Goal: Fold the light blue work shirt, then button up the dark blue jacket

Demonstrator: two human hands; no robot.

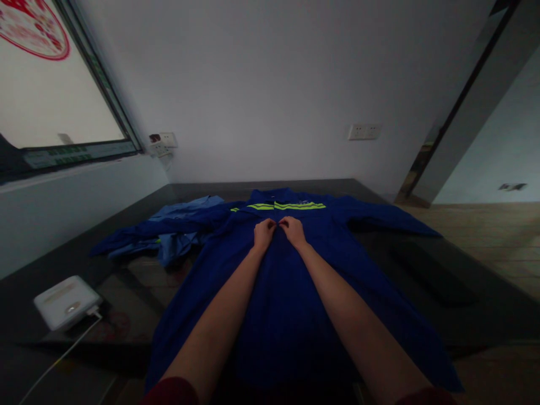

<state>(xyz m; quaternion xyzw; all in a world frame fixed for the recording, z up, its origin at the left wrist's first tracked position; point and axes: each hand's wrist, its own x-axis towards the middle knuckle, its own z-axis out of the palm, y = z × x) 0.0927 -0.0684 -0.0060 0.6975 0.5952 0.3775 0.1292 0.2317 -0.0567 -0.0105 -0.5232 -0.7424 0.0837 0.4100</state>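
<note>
A dark blue work jacket (287, 304) with yellow-green reflective stripes (287, 206) across the chest lies spread flat on a dark table (422, 270), collar away from me, sleeves stretched out to both sides. My left hand (264, 232) and my right hand (292, 229) sit side by side on the jacket's front centre line, just below the stripes. Both are closed, fingers pinching the fabric at the front opening. My forearms reach out over the lower part of the jacket.
A lighter blue garment (181, 225) lies crumpled at the left, partly under the jacket's sleeve. A white box (66, 301) with a white cable (59, 357) sits at the near left. A window (50, 101) is at left, wall sockets (363, 131) behind.
</note>
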